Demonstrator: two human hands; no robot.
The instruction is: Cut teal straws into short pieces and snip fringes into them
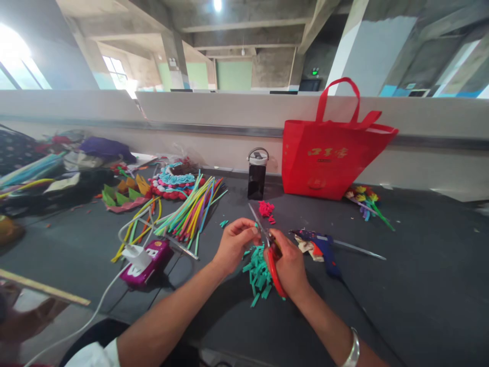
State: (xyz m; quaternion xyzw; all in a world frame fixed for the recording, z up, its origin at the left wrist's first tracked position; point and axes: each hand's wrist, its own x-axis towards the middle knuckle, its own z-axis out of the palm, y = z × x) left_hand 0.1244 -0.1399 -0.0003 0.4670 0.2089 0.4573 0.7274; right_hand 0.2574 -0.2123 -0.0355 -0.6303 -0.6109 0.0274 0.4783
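My right hand is wrapped round the red handles of a pair of scissors, whose blades point up and to the left. Just left of the blades, my left hand pinches a small green piece, mostly covered by the fingers. Below both hands lies a pile of cut green strips on the dark table. Beyond the blades sits a smaller heap of pinkish-red cut pieces.
A bundle of coloured fuzzy sticks lies left, near a purple power strip with a white cable. A blue glue gun rests on the right. Behind stand a black bottle and a red bag.
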